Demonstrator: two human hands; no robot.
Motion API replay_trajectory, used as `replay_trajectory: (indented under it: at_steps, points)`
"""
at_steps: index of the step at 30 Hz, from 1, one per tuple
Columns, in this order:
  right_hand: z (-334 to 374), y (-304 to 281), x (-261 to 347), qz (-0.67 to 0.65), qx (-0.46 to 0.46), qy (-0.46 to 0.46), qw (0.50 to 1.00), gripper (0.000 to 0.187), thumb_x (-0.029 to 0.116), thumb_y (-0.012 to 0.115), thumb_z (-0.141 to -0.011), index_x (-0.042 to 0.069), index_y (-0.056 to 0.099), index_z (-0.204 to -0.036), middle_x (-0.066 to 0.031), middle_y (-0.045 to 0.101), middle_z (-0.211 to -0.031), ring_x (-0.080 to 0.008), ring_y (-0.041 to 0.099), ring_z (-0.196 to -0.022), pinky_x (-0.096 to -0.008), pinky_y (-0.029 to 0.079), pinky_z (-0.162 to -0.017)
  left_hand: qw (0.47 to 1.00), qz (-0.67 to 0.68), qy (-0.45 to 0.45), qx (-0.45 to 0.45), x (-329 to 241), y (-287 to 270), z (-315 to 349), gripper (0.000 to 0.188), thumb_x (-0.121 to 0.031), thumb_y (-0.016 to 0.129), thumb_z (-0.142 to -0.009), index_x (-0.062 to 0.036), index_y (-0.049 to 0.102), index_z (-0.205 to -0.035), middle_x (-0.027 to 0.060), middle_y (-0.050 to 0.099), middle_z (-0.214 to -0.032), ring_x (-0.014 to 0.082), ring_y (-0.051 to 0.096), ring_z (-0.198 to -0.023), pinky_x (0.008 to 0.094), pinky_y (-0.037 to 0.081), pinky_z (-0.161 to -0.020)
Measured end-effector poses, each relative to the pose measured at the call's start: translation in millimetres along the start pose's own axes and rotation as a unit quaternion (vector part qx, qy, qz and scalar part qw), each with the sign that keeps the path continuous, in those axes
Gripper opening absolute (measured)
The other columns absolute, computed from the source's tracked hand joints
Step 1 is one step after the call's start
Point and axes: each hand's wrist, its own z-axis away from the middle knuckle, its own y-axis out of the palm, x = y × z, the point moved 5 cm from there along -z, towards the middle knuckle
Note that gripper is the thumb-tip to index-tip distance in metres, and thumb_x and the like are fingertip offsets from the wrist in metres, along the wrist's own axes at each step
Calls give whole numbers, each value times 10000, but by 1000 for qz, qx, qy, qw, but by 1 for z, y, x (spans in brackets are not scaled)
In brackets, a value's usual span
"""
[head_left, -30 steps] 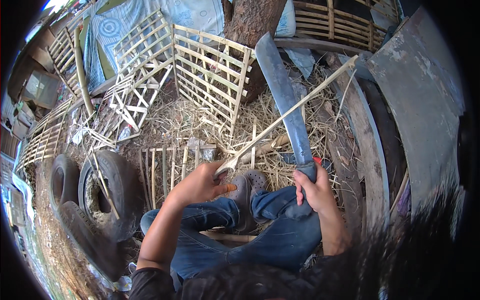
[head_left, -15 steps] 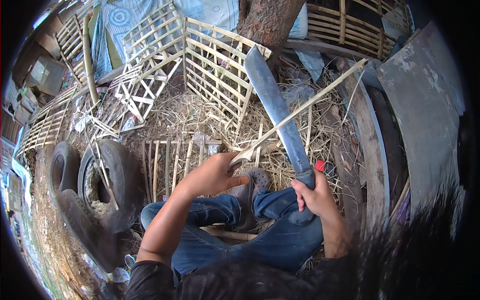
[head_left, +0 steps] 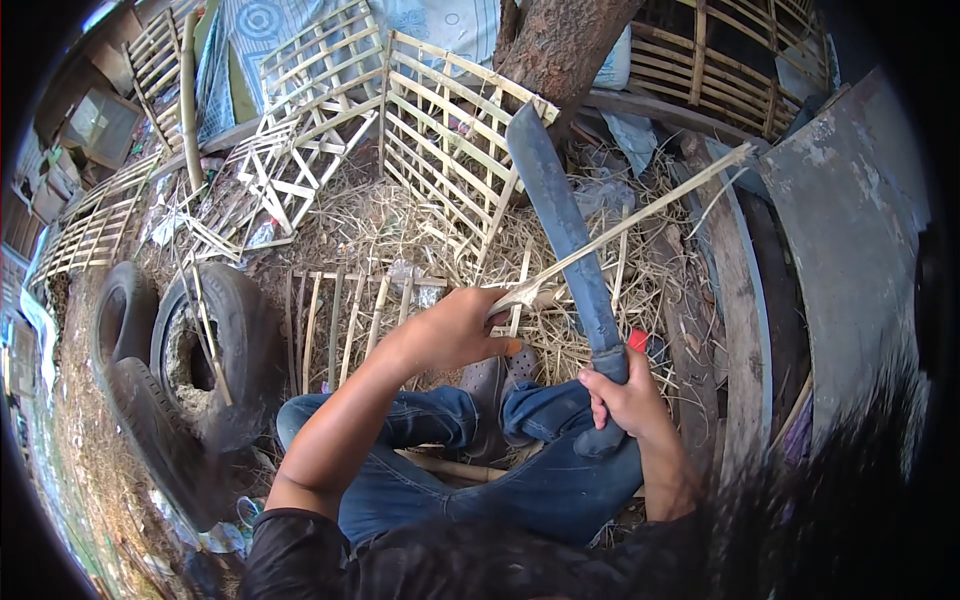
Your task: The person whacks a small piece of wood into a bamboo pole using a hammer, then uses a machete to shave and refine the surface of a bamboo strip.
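Note:
My right hand (head_left: 628,396) is wrapped round the dark handle of a machete (head_left: 556,205), its broad blade pointing up and slightly left. In my left hand (head_left: 462,328) the near end of a split bamboo strip (head_left: 672,204) is gripped, and that end looks frayed. The strip slants up to the right and crosses the middle of the blade. Something orange covers the tip of my left thumb (head_left: 512,347). Both hands are above my bent legs in blue jeans (head_left: 420,480).
Bamboo lattice panels (head_left: 440,140) lean near a tree trunk (head_left: 565,50). Old tyres (head_left: 215,340) lie at the left. Shavings (head_left: 660,290) litter the ground ahead. Wooden planks (head_left: 735,320) and a grey board (head_left: 840,220) stand at the right. Bamboo slats (head_left: 350,320) lie before my feet.
My left hand has shifted slightly up and to the right with the bamboo strip. The strip's far end sits lower and farther right. The view has shifted a little; both grips are unchanged.

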Motion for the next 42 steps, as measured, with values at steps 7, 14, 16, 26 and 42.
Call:
replay_trajectory:
  at_steps: [7, 14, 16, 26, 42]
  points:
    - [4, -6, 5, -171, 58, 41, 983, 133, -7, 601, -763, 14, 482, -817, -39, 473, -555, -118, 483, -398, -284, 417, -355, 999, -41, 19, 6, -12, -7, -10, 364, -209, 774, -738, 53, 565, -881, 203, 605, -712, 308, 583, -640, 395, 456, -625]
    - [1, -5, 1, -206, 69, 51, 975, 229, -29, 572, -727, 27, 454, -915, -63, 454, -595, -136, 453, -382, -306, 406, -345, 999, -44, 9, 19, -10, -9, -19, 373, -202, 751, -749, 61, 592, -961, 210, 640, -776, 316, 629, -707, 396, 481, -670]
    - [-1, -2, -5, -119, 4, 19, 993, 163, -16, 577, -740, 19, 468, -856, -59, 471, -570, -134, 472, -388, -300, 417, -356, 999, -39, 29, 20, -16, -9, -20, 358, -202, 734, -760, 62, 591, -956, 205, 639, -768, 324, 635, -715, 403, 480, -670]
    - [4, -1, 2, -193, 62, 56, 978, 108, -5, 590, -751, 10, 485, -774, -40, 465, -572, -122, 479, -408, -291, 431, -375, 998, -62, 32, 2, -18, -9, -23, 312, -194, 726, -757, 37, 601, -924, 233, 643, -812, 383, 637, -815, 422, 494, -752]
    - [-1, 6, -8, -375, 148, 91, 910, 117, 55, 530, -755, 69, 436, -823, -6, 402, -566, -113, 390, -360, -289, 381, -336, 993, 72, 87, 20, 8, 31, -54, 350, -240, 770, -736, -3, 521, -805, 116, 545, -650, 190, 532, -627, 342, 434, -601]
